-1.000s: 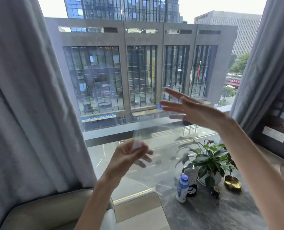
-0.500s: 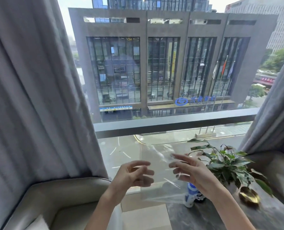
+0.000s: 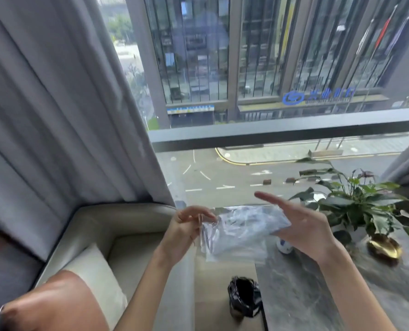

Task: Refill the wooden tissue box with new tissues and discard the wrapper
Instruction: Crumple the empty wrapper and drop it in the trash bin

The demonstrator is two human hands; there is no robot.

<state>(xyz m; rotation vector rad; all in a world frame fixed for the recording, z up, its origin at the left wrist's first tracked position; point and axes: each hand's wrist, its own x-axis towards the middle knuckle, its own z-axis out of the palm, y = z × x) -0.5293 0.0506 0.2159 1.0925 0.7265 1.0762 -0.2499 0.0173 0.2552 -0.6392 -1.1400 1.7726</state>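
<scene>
both hands hold the clear wrapper point(image 3: 237, 231) in the air above the gap between the armchair point(image 3: 117, 225) and the counter point(image 3: 318, 295). the left hand point(image 3: 186, 229) pinches its left edge between thumb and fingertips; the right hand point(image 3: 303, 225) grips its right end with the thumb underneath, the forefinger stretched out free. the wrapper is thin, crinkled, see-through film, sagging between the hands. directly below it, on the pale floor beside the counter's edge, stands a small bin lined with a glossy black bag point(image 3: 244, 298), its mouth open and unobstructed. the counter is grey veined stone; on it sit a leafy potted plant point(image 3: 356, 206), a brass dish point(image 3: 383, 247) and a white bottle point(image 3: 284, 246) half hidden behind the right hand. a blue sign point(image 3: 318, 95) outside is too blurred to read.
</scene>
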